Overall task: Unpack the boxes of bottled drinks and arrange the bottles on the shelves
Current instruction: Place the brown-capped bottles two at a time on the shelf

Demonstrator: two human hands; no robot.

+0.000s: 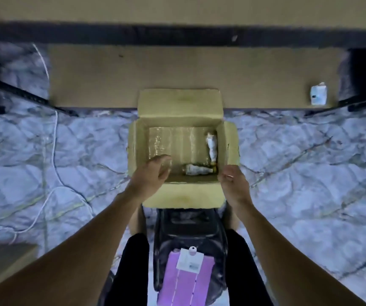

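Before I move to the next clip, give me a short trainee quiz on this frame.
1. How many bottles lie in the box?
2. True or false: the left hand grips a bottle.
3. The right hand is nearest the box's: A) far left corner, B) near right corner, C) far flap.
Key: 1. Two: one by the near wall, the other by the right wall. 2. False, it holds nothing. 3. B.
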